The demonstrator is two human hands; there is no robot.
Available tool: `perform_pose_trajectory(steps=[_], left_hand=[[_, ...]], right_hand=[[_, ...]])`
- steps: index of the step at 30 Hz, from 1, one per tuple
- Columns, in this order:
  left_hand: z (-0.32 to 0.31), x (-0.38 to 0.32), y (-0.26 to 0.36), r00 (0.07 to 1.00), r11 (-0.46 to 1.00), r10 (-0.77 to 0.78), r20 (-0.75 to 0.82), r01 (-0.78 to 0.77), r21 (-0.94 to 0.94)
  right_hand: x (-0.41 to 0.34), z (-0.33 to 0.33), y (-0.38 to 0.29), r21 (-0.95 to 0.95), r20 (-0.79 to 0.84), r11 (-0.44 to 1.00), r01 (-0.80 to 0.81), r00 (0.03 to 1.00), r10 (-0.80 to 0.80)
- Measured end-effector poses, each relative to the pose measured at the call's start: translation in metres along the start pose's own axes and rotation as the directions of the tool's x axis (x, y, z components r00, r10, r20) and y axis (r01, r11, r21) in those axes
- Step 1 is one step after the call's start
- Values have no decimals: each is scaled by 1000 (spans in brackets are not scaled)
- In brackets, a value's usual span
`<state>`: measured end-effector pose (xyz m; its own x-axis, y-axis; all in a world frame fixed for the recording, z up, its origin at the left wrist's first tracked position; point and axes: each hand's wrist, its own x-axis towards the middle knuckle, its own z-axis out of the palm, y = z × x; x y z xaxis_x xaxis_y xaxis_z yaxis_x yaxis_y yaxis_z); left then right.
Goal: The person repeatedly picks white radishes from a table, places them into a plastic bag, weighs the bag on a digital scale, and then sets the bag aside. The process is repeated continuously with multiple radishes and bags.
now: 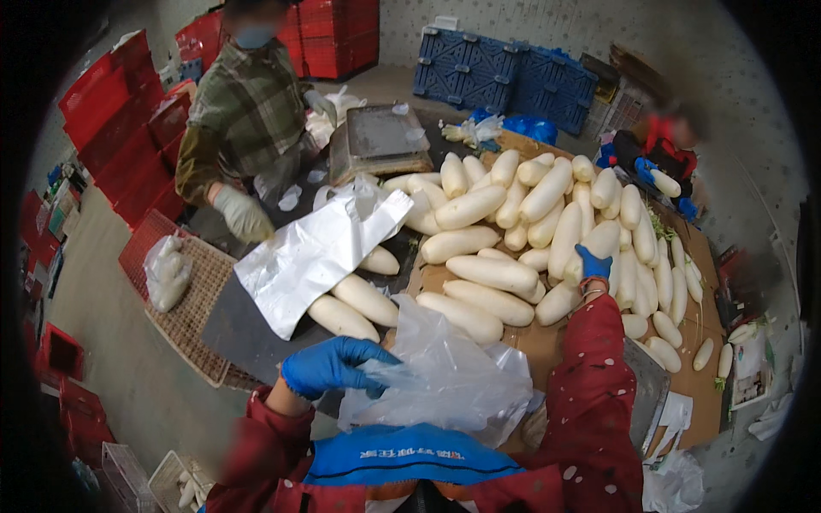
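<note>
My left hand (340, 369), in a blue glove, pinches the edge of a clear plastic bag (442, 378) spread low before my chest. My right hand (595, 264), also blue-gloved, reaches forward and grips a thick white radish (603, 236) on the pile. Around it many more white radishes (494, 272) lie heaped on a cardboard sheet (696, 397). To the left, a white plastic bag (321, 250) partly covers several radishes (365, 298). The underside of the gripped radish is hidden.
Across the table a masked co-worker with a gloved hand (242, 215) stands beside a platform scale (381, 138). Another person at the far right holds a radish (665, 183). A woven basket (192, 308) with a bagged radish (168, 272) adjoins the table's left edge. Red crates (115, 122) stand stacked behind.
</note>
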<state>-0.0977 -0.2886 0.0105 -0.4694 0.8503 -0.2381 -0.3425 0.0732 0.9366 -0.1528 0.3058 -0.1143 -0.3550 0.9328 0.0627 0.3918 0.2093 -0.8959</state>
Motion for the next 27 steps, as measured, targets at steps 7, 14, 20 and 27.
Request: perform_pose_trajectory(steps=[7, 14, 20, 27], left_hand=[[8, 29, 8, 964, 990, 30, -264, -64, -124], [22, 56, 17, 968, 970, 196, -157, -215, -111], [47, 46, 22, 964, 936, 210, -164, -246, -250], [33, -56, 52, 766, 642, 640, -61, -576, -506]], right_hand=[[-89, -79, -34, 739, 587, 479, -474, 802, -110], [-259, -142, -104, 862, 414, 89, -499, 593, -691], [-356, -100, -92, 549, 453, 410, 728, 153, -878], [-379, -41, -18, 168, 904, 773, 612, 217, -368]])
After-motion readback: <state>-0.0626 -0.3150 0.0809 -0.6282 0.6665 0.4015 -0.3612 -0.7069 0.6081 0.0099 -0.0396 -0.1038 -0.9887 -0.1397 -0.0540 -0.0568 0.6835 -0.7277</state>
